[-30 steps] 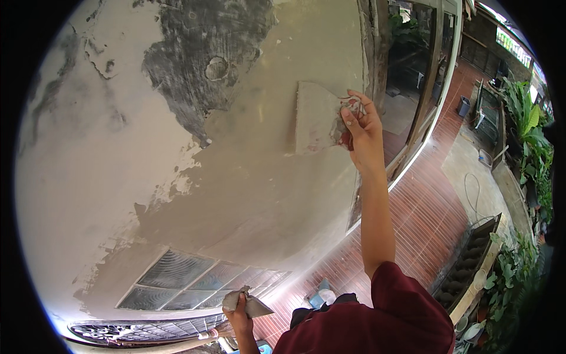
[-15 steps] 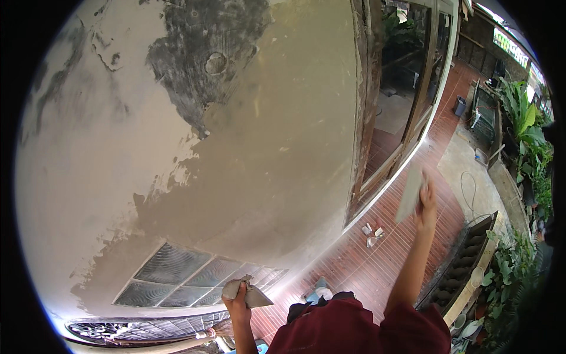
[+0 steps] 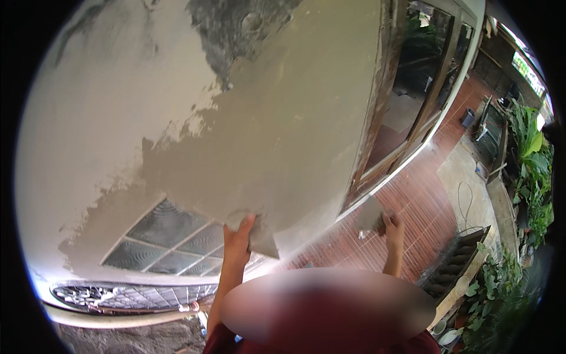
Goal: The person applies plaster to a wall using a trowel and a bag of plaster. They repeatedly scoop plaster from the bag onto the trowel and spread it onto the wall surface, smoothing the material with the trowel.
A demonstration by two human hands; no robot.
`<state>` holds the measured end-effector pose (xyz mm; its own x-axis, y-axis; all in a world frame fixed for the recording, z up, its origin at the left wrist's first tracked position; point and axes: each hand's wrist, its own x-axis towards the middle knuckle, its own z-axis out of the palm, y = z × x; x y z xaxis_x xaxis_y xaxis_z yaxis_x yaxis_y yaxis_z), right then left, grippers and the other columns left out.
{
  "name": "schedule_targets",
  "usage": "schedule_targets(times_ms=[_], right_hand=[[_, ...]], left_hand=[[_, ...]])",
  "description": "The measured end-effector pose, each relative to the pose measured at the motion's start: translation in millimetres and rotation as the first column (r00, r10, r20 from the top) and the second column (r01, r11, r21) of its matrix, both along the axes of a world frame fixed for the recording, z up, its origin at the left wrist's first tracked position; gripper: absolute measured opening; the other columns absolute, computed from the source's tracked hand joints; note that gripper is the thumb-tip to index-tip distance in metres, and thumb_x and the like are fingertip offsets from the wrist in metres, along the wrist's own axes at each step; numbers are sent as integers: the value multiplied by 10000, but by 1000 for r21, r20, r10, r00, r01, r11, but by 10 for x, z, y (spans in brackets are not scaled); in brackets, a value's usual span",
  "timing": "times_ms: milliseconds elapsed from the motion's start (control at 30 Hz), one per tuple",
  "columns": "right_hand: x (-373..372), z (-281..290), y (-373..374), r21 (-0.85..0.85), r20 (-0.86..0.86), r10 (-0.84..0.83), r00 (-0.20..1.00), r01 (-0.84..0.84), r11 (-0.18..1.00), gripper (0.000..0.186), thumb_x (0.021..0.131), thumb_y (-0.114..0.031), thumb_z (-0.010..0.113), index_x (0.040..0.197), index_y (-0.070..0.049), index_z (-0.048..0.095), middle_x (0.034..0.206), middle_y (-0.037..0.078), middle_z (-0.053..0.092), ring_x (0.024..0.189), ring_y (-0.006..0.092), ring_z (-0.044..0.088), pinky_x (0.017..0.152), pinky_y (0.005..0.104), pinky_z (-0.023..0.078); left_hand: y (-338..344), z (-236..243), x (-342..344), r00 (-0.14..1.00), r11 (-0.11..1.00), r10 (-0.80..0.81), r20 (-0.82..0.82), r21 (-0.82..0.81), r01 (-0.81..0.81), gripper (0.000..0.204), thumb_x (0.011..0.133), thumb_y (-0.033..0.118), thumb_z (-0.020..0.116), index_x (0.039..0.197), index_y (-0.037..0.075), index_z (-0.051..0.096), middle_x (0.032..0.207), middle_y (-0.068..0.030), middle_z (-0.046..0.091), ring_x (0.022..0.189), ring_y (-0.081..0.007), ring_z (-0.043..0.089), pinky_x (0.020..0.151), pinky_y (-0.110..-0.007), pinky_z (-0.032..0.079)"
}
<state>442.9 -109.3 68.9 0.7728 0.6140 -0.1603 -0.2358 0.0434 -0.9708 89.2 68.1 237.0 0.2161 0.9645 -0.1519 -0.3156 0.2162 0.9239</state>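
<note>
My left hand (image 3: 237,243) is closed round a plaster-smeared trowel (image 3: 263,241) with a pointed, grey blade, held up in front of the wall near the glass-block window. A soft grey lump, blurred, sits at the top of that tool. To the right, over the red tiles, my right hand (image 3: 394,228) grips a flat, grey plastering trowel (image 3: 369,213); its handle is hidden by my fingers and the blade is smeared by motion. Ahead, the wall (image 3: 265,135) carries a broad coat of darker, damp-looking plaster (image 3: 194,159) beside paler and dark grey patches.
A glass-block window (image 3: 168,233) lies low in the wall, left. A wood-framed glass door (image 3: 413,88) stands right of the plaster. Red tiled floor (image 3: 421,206) runs below it, with small white scraps (image 3: 362,234). Planters and green plants (image 3: 533,153) line the far right.
My right hand with the flat trowel has come down and inward to the left. My left hand with the pointed trowel has risen slightly. The view has shifted, with the wall higher in it.
</note>
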Motion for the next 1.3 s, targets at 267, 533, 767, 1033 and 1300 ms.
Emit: schedule_targets(times_ms=[267,533,767,1033,1300], right_hand=[[-1042,1431,644,279,31,411,911,-402,872,225,947,-204,617,1083,-25,597,615,-58,506,445,25,431,412,184,358],[-1198,1741,714,140,184,460,869,-487,862,210,955,-169,604,1079,0,596,645,-65,527,497,0,434,448,169,351],[-1255,1768,666,123,214,469,857,-500,857,190,962,-132,584,1095,2,597,722,-48,579,565,-10,460,476,160,372],[-1236,1680,651,138,249,458,854,-499,856,206,966,-153,583,1101,2,592,754,-43,600,562,-12,465,465,153,348],[-1292,1640,680,177,281,359,890,-416,892,189,953,-109,594,1077,34,597,704,-18,606,601,10,478,513,181,378]], left_hand=[[33,451,302,967,954,-182,-176,207,217,167,823,92,752,893,16,621,810,-29,643,737,-91,598,666,-256,489],[-19,549,299,851,867,-252,-460,283,410,205,778,70,785,882,16,617,789,-22,640,735,-82,594,666,-241,487],[38,467,407,812,711,11,-584,575,404,234,755,135,790,948,30,709,821,-67,715,728,-136,674,704,-264,515],[11,438,408,657,633,119,-745,566,527,178,740,80,768,897,14,715,807,-109,712,700,-145,666,662,-267,501],[-66,419,414,605,608,139,-784,550,573,184,689,97,777,842,23,704,763,-115,683,660,-219,668,617,-292,497]])
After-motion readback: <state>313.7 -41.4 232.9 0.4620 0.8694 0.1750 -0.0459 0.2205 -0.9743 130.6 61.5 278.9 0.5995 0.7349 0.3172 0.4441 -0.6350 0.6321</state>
